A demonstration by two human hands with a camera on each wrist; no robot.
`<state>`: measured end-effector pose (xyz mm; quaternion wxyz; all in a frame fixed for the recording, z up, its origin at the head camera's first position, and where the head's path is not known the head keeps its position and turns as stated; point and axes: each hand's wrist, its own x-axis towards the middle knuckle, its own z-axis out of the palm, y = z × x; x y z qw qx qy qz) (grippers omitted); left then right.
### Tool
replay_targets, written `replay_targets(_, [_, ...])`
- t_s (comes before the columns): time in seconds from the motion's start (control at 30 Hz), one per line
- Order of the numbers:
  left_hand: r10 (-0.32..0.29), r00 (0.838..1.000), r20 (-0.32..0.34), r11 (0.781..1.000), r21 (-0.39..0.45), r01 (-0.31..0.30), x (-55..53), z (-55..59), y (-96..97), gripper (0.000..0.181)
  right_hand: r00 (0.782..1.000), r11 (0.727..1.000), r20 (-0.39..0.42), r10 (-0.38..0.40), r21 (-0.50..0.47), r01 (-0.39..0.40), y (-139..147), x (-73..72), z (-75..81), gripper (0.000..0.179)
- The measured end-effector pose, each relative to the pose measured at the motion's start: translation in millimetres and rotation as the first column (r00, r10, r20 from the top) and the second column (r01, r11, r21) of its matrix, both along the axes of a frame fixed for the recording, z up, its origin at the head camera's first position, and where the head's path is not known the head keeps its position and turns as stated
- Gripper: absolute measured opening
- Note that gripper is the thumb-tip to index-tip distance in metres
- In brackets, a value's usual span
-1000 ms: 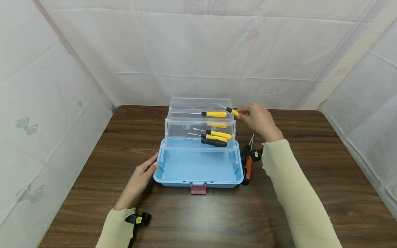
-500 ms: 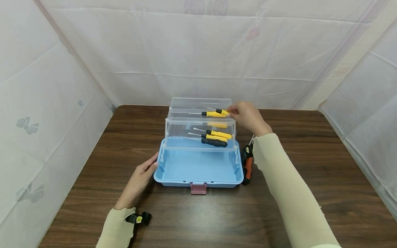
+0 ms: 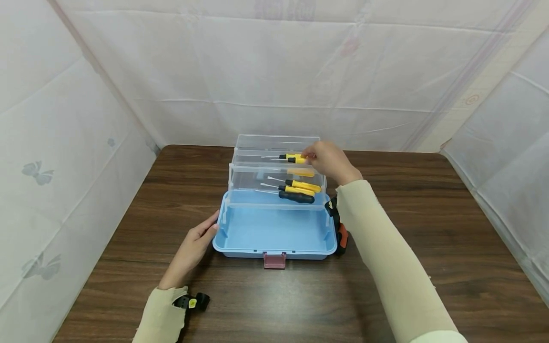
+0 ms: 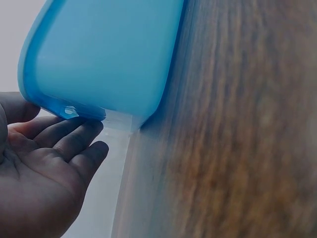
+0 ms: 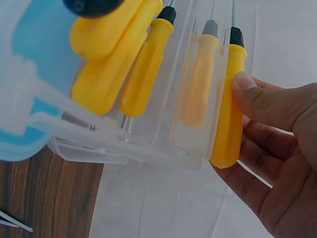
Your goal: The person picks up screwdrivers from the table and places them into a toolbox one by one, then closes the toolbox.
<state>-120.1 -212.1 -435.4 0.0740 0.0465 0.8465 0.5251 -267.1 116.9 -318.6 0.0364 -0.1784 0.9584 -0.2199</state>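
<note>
White sheeting (image 3: 214, 71): creased and faintly printed, it hangs behind my work and down both sides.
Wooden table (image 3: 274, 302): dark-grained; the clock below is centred on the toolbox, with twelve pointing away from me.
Blue toolbox (image 3: 274, 228): it sits at the dial's middle, its pink latch (image 3: 274, 260) hanging at six o'clock.
Clear trays (image 3: 249, 177): stepped up and back towards twelve.
Right hand (image 3: 328, 159): between one and two o'clock; my thumb and fingers are closed in a pinch around a handle.
Yellow-and-black screwdriver (image 5: 230, 129): this is what I pinch, just before one o'clock at the rear trays, its shaft pointing towards my left; I can't tell whether it touches the tray.
Yellow screwdrivers (image 3: 305, 186): one lies just behind the pinched one, one shows hazily through plastic, and two more lie in the nearer tray.
Black-handled screwdriver (image 3: 296, 197): between one and two o'clock, just nearer me than those two.
Left hand (image 3: 193, 247): between eight and nine o'clock, fingers mostly extended and touching the toolbox's end, thumb at its rim.
Orange-and-black handle (image 3: 342, 237): just past three o'clock, close beside the box, partly hidden by my right sleeve (image 3: 386, 252).
</note>
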Motion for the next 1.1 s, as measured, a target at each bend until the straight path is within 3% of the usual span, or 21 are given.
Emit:
replay_targets(0.67, [-0.007,1.000,-0.021,1.000,-0.001,0.007,0.1,0.7,0.7,0.052,0.999,1.000,0.030,0.011,-0.025,-0.010,-12.4,-1.3,-4.8,0.026])
replay_targets(1.1, [0.002,1.000,0.006,1.000,0.002,-0.002,-1.3,-2.1,1.1,0.054,0.999,1.000,0.049,0.013,-0.022,-0.012,-12.5,-2.9,-7.7,0.026])
